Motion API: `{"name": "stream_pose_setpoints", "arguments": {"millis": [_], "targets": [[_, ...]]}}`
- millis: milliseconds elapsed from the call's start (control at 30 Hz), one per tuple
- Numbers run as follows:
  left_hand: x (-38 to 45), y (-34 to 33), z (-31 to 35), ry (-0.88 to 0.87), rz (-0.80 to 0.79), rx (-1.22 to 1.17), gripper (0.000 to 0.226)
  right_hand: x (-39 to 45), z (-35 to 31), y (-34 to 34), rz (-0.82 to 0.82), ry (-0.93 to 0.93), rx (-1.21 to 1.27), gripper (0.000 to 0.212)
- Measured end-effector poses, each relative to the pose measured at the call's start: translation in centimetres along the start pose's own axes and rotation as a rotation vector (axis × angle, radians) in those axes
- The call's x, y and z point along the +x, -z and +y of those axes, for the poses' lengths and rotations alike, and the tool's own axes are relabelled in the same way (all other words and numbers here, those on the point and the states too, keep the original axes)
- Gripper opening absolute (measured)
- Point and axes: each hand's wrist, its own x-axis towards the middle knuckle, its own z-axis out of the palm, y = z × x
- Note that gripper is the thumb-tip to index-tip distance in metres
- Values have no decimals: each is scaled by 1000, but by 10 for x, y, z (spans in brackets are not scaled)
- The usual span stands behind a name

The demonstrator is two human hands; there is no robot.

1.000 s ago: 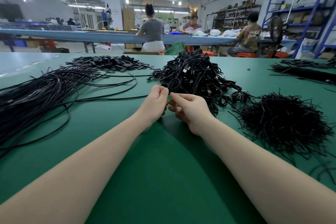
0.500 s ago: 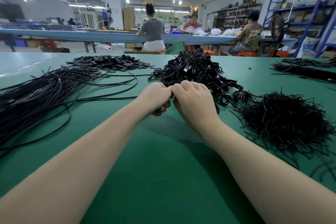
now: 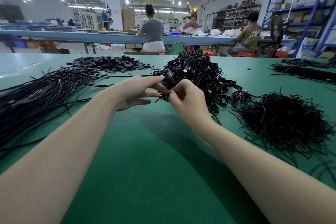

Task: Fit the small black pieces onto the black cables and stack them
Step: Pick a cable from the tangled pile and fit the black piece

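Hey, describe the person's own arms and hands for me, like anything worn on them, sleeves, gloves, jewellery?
Both forearms are bare as far up as the picture shows: no sleeves in view. The left hand and right hand wear no gloves, and no rings, watch or bracelet show on the fingers or wrists. No markings or tape are visible either.

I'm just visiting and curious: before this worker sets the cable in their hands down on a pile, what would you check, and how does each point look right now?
1. Right hand grips the thin black cable: ok, its fingers curl round it.
2. Left hand steadies the work: ok, its fingertips pinch the small black piece.
3. Piece fully seated on the cable: cannot tell, the fingers hide the joint.
4. Tangled heap of coiled black cables within reach: ok, directly behind the hands.
5. Bare space on the green table top for working: ok, in front of the hands.
6. Supply of flat black pieces remaining: ok, piled far left.
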Motion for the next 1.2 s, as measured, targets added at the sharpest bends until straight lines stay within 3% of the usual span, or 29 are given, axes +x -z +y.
{"name": "stream_pose_setpoints", "arguments": {"millis": [200,500,667,733,1000,1100,1200], "targets": [[-1,-10,1,-202,-2,0,18,-1,6,-3,-46,-148,144,17],[-3,-8,-6,-121,-55,11,34,-4,9,-1,-60,-55,15,15],[0,-8,-8,-198,93,225,13,-6,4,-3,12,40,-27,14],[0,-10,-8,-185,109,234,21,-5,3,-3,48,74,-58,12],[0,-26,4,32,42,-146,24,-4,6,6,68,82,-106,11],[-2,-25,11,224,-90,-482,9,-6,1,5,104,261,-265,10],[-4,-20,15,299,-159,-653,17,-7,-4,4,186,393,-364,8]]}}
